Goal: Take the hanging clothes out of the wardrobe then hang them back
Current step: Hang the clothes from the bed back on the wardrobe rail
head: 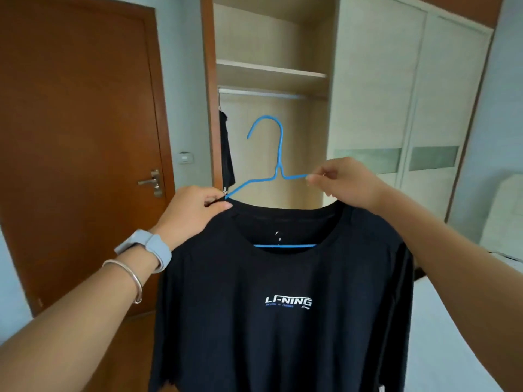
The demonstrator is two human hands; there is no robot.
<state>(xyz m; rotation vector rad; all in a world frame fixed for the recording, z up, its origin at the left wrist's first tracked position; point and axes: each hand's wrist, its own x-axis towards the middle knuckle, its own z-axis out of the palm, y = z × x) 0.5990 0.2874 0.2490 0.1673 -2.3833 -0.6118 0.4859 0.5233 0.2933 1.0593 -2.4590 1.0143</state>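
A black T-shirt (283, 292) with a white logo hangs on a blue wire hanger (278, 154), held up in front of the open wardrobe (271, 80). My left hand (189, 213) pinches the hanger's left arm together with the shirt's shoulder. My right hand (345, 179) pinches the hanger's right arm at the collar. The hanger's hook points up, well below the metal rail (263, 93). Another dark garment (226, 148) hangs at the rail's left end, mostly hidden by the wardrobe frame.
A brown door (79, 137) stands shut on the left. White sliding wardrobe doors (396, 94) fill the right. A shelf (268, 69) sits above the rail. A white bed (452, 335) lies at the lower right.
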